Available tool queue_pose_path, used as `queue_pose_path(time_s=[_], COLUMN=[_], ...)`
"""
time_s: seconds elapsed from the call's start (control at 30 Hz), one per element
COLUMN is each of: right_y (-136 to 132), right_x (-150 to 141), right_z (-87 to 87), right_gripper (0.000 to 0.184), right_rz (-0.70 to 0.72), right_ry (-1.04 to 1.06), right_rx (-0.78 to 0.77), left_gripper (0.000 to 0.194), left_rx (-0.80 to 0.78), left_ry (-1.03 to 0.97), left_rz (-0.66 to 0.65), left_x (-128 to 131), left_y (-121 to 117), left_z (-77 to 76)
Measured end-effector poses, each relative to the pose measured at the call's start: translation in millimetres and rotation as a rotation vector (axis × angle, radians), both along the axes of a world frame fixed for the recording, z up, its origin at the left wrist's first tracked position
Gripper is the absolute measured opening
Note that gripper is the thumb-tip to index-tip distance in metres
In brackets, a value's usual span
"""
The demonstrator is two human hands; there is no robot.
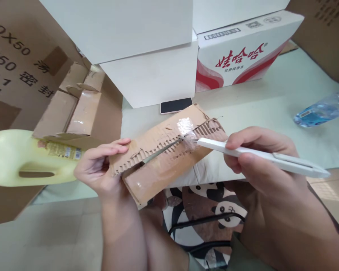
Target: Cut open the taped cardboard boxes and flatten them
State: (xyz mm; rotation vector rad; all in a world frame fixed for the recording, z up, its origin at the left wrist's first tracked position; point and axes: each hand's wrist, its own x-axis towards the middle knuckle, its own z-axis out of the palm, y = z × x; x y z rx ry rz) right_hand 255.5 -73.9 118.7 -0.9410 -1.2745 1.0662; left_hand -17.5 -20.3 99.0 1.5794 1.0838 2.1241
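A small brown cardboard box (pixel 164 171) is held tilted in front of me, above the near edge of the covered table. Ragged corrugated edges line the long slit across its top, and clear tape (pixel 185 126) bridges the slit near the far end. My left hand (pixel 101 163) grips the box's left end, thumb and fingers closed around it. In my right hand (pixel 260 158) is a slim white pen (pixel 282 162), pinched between thumb and fingers. Its thin metal tip points left and meets, or nearly meets, the taped part; I cannot tell which.
A phone (pixel 176 105) lies behind the box, before stacked white cartons (pixel 152 75) and a red-and-white carton (pixel 243 62). Left are a pale yellow jug (pixel 5 158) and several small brown boxes (pixel 83 109). A water bottle (pixel 319 113) lies right. Below is a panda-patterned seat (pixel 186 210).
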Motion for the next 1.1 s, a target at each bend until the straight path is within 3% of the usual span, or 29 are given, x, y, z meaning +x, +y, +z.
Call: queue_pose_path(time_s=[0.37, 0.57, 0.8, 1.1], right_y=[0.5, 3.3, 1.8, -2.4], right_x=[4.4, 2.0, -7.7, -9.8], right_z=[-8.1, -3.6, 2.9, 2.7], right_gripper=[0.014, 0.003, 0.015, 0.011], right_rz=[-0.05, -0.001, -0.214, -0.361], right_ry=[0.017, -0.15, -0.298, -0.353], right_rx=[0.01, 0.048, 0.137, 0.181], left_gripper=[0.036, 0.031, 0.024, 0.03], left_rx=[-0.067, -0.003, 0.032, -0.035], left_ry=[-0.068, -0.066, -0.067, -0.093], left_rz=[-0.021, -0.121, -0.211, -0.091], left_x=[-4.1, -8.4, -4.6, -1.4], left_y=[-0.1, 2.7, 1.0, -0.9], left_z=[0.2, -3.9, -4.8, -6.7])
